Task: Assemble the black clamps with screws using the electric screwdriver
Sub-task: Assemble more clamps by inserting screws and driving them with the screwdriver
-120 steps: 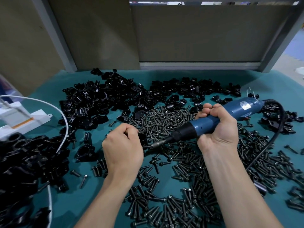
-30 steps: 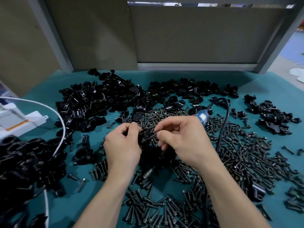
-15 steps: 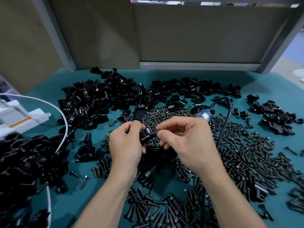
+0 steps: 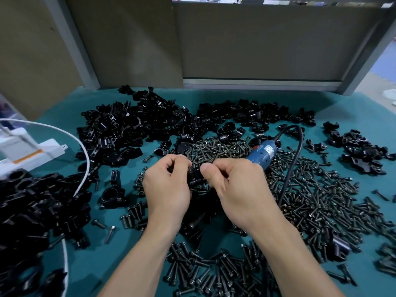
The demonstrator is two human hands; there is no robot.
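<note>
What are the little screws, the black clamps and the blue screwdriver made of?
The screws look like steel with a dark coating: their heads glint dull grey. The black clamps are glossy with bright edge highlights, either painted metal or hard plastic; I cannot tell which. The blue screwdriver seems to have a smooth plastic casing with a label.

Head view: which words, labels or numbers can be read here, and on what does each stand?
No text can be read.
Electric screwdriver: white label with dark print, too blurred to read.
White power strip: an orange stripe, no legible marking.
</note>
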